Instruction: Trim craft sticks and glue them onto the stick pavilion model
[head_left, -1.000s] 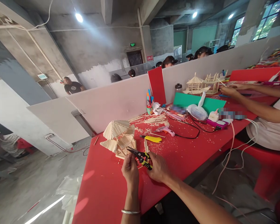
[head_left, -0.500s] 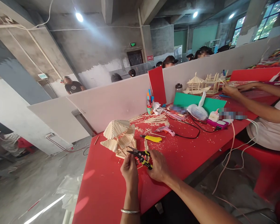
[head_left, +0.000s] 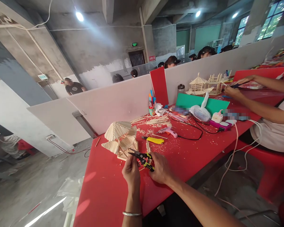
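Note:
My right hand (head_left: 159,167) is closed round the black and yellow handles of a pair of pliers (head_left: 145,160), whose dark jaws point left. My left hand (head_left: 132,170) is in a pinch just below the jaws; whatever lies between its fingertips is too small to make out. Right behind the hands stands a model pavilion (head_left: 119,135) built of pale thin sticks, with a tiered roof. A short stick frame (head_left: 148,146) lies beside it, partly hidden behind the pliers.
A yellow utility knife (head_left: 155,140) and a pink glue gun (head_left: 171,132) with a black cord lie beyond my hands. Loose sticks (head_left: 157,120) and shavings litter the red table (head_left: 104,189). A low white partition (head_left: 113,104) runs behind. A co-worker's hands (head_left: 234,91) work at the right.
My hands and the pliers stay almost still. At the right, the co-worker's hands have shifted, and a dark tool now shows in them.

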`<act>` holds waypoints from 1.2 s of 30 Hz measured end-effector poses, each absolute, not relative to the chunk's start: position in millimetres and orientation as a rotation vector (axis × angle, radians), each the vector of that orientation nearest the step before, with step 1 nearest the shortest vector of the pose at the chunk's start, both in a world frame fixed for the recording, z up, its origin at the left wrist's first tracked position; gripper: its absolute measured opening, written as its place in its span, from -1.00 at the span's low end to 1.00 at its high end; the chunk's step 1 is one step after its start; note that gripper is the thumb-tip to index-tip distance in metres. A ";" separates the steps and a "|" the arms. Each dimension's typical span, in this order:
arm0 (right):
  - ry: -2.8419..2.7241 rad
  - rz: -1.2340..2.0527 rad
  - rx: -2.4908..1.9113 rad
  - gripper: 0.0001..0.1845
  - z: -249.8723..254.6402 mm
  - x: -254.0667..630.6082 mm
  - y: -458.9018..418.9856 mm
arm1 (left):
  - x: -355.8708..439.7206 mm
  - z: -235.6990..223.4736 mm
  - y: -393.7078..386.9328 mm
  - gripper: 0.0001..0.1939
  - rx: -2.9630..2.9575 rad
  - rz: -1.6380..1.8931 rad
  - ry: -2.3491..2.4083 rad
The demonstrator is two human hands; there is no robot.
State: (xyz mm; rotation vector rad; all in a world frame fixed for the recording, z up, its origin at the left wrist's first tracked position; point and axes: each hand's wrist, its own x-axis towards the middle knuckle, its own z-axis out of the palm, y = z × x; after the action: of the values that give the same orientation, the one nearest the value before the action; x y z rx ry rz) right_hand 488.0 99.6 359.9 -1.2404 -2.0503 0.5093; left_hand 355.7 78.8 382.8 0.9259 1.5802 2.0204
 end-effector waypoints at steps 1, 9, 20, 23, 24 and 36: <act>-2.054 0.515 -1.241 -0.49 359.9 487.9 99.9 | 355.7 382.7 78.7 -0.71 0.929 2.021 1.587; -2.058 0.525 -1.234 -0.54 359.8 487.9 100.0 | 356.8 381.8 78.4 -0.72 0.961 2.025 1.568; -2.118 0.512 -1.289 -0.61 362.4 488.9 100.0 | 356.4 380.8 79.4 -0.71 0.946 2.059 1.556; -2.136 0.508 -1.300 -0.62 361.9 488.9 100.8 | 356.3 380.7 79.4 -0.71 0.925 2.053 1.544; -2.141 0.510 -1.308 -0.62 361.8 488.8 101.0 | 356.3 380.9 79.3 -0.71 0.915 2.054 1.543; -2.169 0.515 -1.353 -0.65 365.0 488.1 100.2 | 355.8 382.3 78.9 -0.69 0.869 2.076 1.525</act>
State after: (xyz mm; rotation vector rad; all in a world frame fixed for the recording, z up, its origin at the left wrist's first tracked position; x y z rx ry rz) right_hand 488.1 100.2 365.0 -1.3532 -2.1693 0.5147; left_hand 355.8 78.9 382.3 0.8686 1.5252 2.0755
